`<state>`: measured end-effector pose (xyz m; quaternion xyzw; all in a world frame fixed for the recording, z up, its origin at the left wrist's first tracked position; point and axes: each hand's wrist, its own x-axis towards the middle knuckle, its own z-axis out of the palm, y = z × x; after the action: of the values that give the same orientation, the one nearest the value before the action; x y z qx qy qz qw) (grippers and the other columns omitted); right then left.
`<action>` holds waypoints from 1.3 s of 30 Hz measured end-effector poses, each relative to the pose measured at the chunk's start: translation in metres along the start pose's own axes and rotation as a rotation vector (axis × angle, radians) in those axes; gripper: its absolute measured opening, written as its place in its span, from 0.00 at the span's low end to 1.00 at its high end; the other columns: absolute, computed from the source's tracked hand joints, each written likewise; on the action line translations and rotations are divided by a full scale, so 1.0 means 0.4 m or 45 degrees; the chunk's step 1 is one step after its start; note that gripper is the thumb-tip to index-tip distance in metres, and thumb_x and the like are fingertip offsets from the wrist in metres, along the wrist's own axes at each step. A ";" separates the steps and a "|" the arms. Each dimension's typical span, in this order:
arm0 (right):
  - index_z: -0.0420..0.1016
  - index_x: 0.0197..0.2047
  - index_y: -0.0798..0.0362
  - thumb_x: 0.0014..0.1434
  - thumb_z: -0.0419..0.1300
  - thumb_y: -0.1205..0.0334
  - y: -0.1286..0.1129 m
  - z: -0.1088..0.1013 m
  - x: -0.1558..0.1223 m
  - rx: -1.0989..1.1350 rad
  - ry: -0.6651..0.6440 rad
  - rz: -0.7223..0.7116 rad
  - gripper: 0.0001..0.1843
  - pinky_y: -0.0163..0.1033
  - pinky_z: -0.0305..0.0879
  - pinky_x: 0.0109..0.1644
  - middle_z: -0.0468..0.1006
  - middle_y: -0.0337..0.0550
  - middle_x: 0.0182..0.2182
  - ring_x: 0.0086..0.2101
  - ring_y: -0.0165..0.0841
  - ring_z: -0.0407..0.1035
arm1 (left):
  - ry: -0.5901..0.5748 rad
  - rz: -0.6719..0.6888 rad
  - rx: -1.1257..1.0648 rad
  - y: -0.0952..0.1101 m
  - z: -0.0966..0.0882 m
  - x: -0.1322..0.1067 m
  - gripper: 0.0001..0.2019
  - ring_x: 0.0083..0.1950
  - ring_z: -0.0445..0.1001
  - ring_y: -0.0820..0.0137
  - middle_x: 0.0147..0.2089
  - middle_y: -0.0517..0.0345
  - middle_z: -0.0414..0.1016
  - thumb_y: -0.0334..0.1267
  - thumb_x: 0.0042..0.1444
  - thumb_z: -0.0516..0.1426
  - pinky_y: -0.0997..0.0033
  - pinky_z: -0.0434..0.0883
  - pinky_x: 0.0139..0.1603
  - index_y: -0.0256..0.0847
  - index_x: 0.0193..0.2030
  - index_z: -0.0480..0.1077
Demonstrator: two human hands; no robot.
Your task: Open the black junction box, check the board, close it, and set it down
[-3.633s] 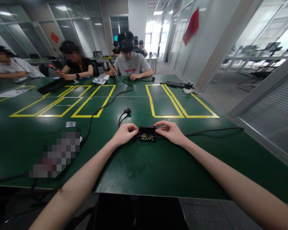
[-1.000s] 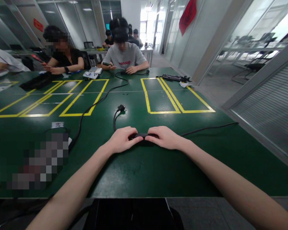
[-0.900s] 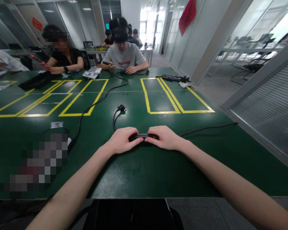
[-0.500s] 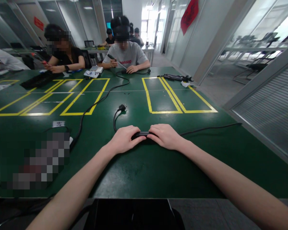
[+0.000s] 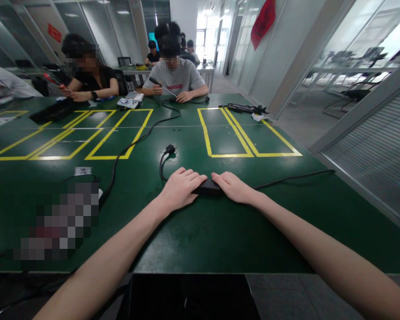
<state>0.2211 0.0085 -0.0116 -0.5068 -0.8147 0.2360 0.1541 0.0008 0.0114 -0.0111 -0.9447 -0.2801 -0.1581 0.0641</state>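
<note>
My left hand [image 5: 182, 187] is closed on the left end of a black power adapter [image 5: 208, 188], its thumb along the top. At the other end, my right hand [image 5: 235, 186] grips the same adapter with the thumb on the upper edge. The fingers behind the block are partly hidden. From the left side a short black cord runs to a mains plug [image 5: 170, 150] lying on the green table [image 5: 240, 240]. A thin black cable [image 5: 293, 178] leads off to the right from behind my right hand.
A pixelated object [image 5: 66, 218] lies at left beside a small white label [image 5: 83, 171]. One long black cable [image 5: 120, 155] crosses the table. Yellow tape rectangles [image 5: 231, 156] mark the surface. Across sits a person [image 5: 180, 75] with a screwdriver; a black device [image 5: 246, 108] lies far right.
The adapter has turned so that a broader dark face shows toward me. My thumbs have moved from its near side to its top edge.
</note>
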 end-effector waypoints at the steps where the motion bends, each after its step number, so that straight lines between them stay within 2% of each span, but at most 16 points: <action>1: 0.56 0.19 0.50 0.75 0.36 0.46 -0.001 0.000 0.000 0.020 -0.016 0.017 0.34 0.38 0.52 0.33 0.65 0.39 0.19 0.23 0.30 0.58 | -0.010 0.007 -0.001 -0.001 -0.003 0.000 0.20 0.48 0.76 0.60 0.47 0.49 0.80 0.30 0.58 0.58 0.61 0.66 0.48 0.36 0.58 0.69; 3: 0.58 0.19 0.50 0.75 0.37 0.46 -0.004 0.001 -0.003 0.010 -0.020 0.044 0.34 0.38 0.53 0.33 0.66 0.40 0.19 0.23 0.31 0.60 | -0.029 0.004 -0.009 -0.002 -0.008 0.000 0.20 0.47 0.76 0.60 0.45 0.49 0.80 0.32 0.58 0.58 0.60 0.66 0.48 0.36 0.58 0.70; 5: 0.63 0.21 0.51 0.75 0.38 0.47 -0.005 0.001 -0.009 -0.029 0.033 -0.003 0.33 0.38 0.54 0.34 0.70 0.42 0.22 0.25 0.32 0.64 | -0.055 -0.011 -0.031 -0.003 -0.012 -0.001 0.19 0.47 0.75 0.59 0.44 0.49 0.80 0.33 0.58 0.58 0.59 0.66 0.48 0.36 0.57 0.72; 8: 0.75 0.39 0.53 0.70 0.51 0.43 -0.001 -0.006 -0.021 -0.103 0.149 -0.272 0.23 0.38 0.61 0.38 0.79 0.46 0.35 0.34 0.36 0.72 | -0.090 -0.062 -0.099 -0.007 -0.012 -0.002 0.18 0.46 0.75 0.58 0.43 0.49 0.80 0.36 0.58 0.59 0.58 0.67 0.47 0.36 0.55 0.73; 10: 0.74 0.50 0.52 0.64 0.60 0.43 0.005 -0.013 -0.027 -0.170 0.170 -0.477 0.22 0.39 0.65 0.40 0.81 0.48 0.42 0.38 0.39 0.75 | -0.092 -0.110 -0.149 -0.009 -0.009 -0.003 0.16 0.46 0.76 0.58 0.43 0.50 0.81 0.37 0.60 0.59 0.58 0.68 0.47 0.37 0.54 0.74; 12: 0.74 0.54 0.53 0.65 0.61 0.47 0.009 -0.019 -0.029 -0.253 0.179 -0.604 0.21 0.40 0.67 0.41 0.81 0.50 0.44 0.40 0.40 0.77 | -0.081 -0.151 -0.193 -0.011 -0.005 -0.004 0.15 0.45 0.76 0.59 0.44 0.49 0.81 0.40 0.62 0.59 0.59 0.69 0.47 0.39 0.54 0.75; 14: 0.74 0.55 0.53 0.69 0.57 0.52 0.012 -0.020 -0.028 -0.338 0.209 -0.648 0.18 0.40 0.68 0.41 0.82 0.52 0.46 0.41 0.41 0.78 | -0.050 -0.181 -0.216 -0.014 -0.003 -0.005 0.15 0.45 0.76 0.59 0.44 0.49 0.81 0.44 0.65 0.59 0.60 0.70 0.46 0.39 0.54 0.75; 17: 0.75 0.55 0.55 0.70 0.56 0.53 0.014 -0.015 -0.024 -0.439 0.241 -0.601 0.18 0.40 0.67 0.41 0.84 0.53 0.46 0.40 0.42 0.79 | 0.037 -0.197 -0.236 -0.023 -0.005 -0.007 0.20 0.46 0.76 0.59 0.45 0.48 0.81 0.48 0.64 0.60 0.61 0.71 0.47 0.37 0.56 0.73; 22: 0.78 0.53 0.55 0.69 0.57 0.50 0.017 -0.010 -0.022 -0.462 0.242 -0.501 0.19 0.39 0.65 0.39 0.86 0.51 0.39 0.37 0.41 0.80 | 0.057 -0.144 -0.310 -0.034 -0.021 -0.009 0.14 0.44 0.76 0.62 0.43 0.51 0.81 0.47 0.66 0.59 0.63 0.71 0.46 0.39 0.50 0.76; 27: 0.78 0.53 0.53 0.68 0.59 0.50 0.018 -0.015 -0.019 -0.361 0.218 -0.590 0.18 0.39 0.68 0.41 0.86 0.50 0.42 0.40 0.41 0.80 | -0.001 -0.114 -0.307 -0.029 -0.021 -0.010 0.15 0.44 0.75 0.61 0.42 0.51 0.81 0.48 0.67 0.58 0.63 0.71 0.46 0.38 0.48 0.76; 32: 0.78 0.53 0.53 0.67 0.59 0.53 0.015 -0.017 -0.018 -0.275 0.276 -0.562 0.17 0.40 0.69 0.42 0.85 0.51 0.44 0.41 0.42 0.80 | 0.107 -0.160 -0.343 -0.031 -0.020 -0.012 0.17 0.45 0.76 0.61 0.45 0.50 0.80 0.49 0.66 0.59 0.62 0.72 0.48 0.39 0.52 0.75; 35: 0.77 0.52 0.52 0.64 0.63 0.53 0.013 -0.019 -0.020 -0.074 0.254 -0.506 0.17 0.40 0.69 0.42 0.85 0.50 0.44 0.40 0.40 0.79 | 0.120 -0.145 -0.318 -0.034 -0.021 -0.013 0.16 0.45 0.76 0.62 0.44 0.50 0.81 0.49 0.67 0.58 0.62 0.72 0.48 0.39 0.50 0.76; 37: 0.75 0.53 0.52 0.62 0.64 0.52 0.014 -0.021 -0.020 0.214 0.132 -0.439 0.20 0.39 0.69 0.40 0.84 0.48 0.44 0.38 0.37 0.78 | 0.093 -0.096 -0.293 -0.034 -0.020 -0.013 0.16 0.46 0.75 0.61 0.46 0.49 0.81 0.49 0.67 0.57 0.61 0.72 0.49 0.40 0.52 0.76; 39: 0.71 0.55 0.52 0.62 0.63 0.50 0.018 -0.023 -0.019 0.536 -0.053 -0.325 0.22 0.36 0.67 0.33 0.83 0.45 0.42 0.31 0.32 0.75 | 0.071 -0.050 -0.277 -0.034 -0.019 -0.014 0.16 0.48 0.75 0.60 0.49 0.49 0.81 0.49 0.68 0.56 0.59 0.72 0.51 0.40 0.53 0.75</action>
<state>0.2345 0.0067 -0.0079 -0.3515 -0.8080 0.3895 0.2681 -0.0129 0.0182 -0.0054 -0.9356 -0.2777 -0.2151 -0.0342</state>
